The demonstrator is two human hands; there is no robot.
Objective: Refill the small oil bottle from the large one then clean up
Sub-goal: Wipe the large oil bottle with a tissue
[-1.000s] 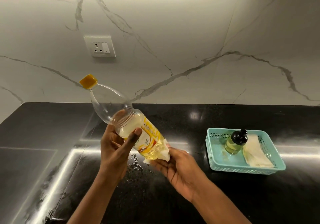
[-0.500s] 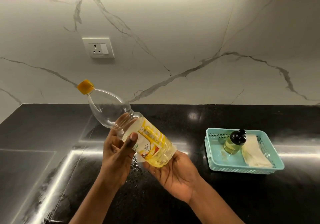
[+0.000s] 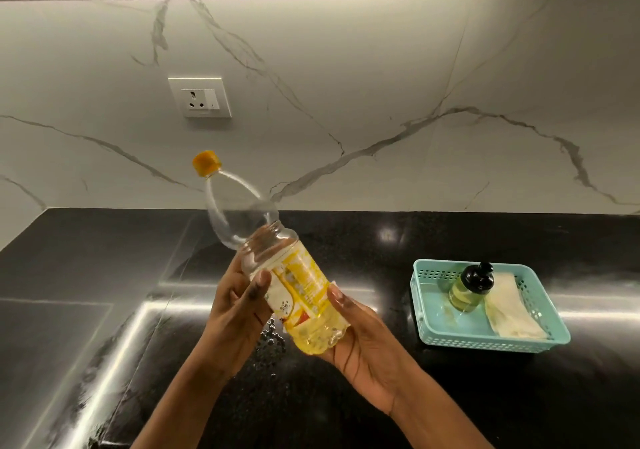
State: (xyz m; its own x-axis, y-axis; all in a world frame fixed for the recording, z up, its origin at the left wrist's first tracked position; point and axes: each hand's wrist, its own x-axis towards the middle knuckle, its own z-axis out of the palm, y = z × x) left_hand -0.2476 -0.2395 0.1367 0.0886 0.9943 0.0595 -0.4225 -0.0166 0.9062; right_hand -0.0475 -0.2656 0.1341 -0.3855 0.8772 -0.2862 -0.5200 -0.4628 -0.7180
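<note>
Since a second ago I have tipped my clear plastic large oil bottle (image 3: 298, 289) with the yellow label more upright, so its orange screw cap (image 3: 206, 163) has swung to the right and the yellow oil sits pooled in the lower half. My left hand (image 3: 235, 313) grips the bottle's waist, thumb pressed across the label and fingers wrapped behind. My right hand (image 3: 363, 341) cups the base from below, thumb up the side. I judge I need both because the plastic may be slippery with oil.

It hangs above the glossy black stone countertop (image 3: 104, 275), over a scatter of droplets (image 3: 272, 339) that probably need wiping. The small glass oil bottle (image 3: 465, 292) with the black pump top stands well to the right inside the pale turquoise perforated plastic basket (image 3: 426, 313), just beside a folded cream cloth (image 3: 512, 313). It is capped and holds oil, so the refill looks done.
</note>
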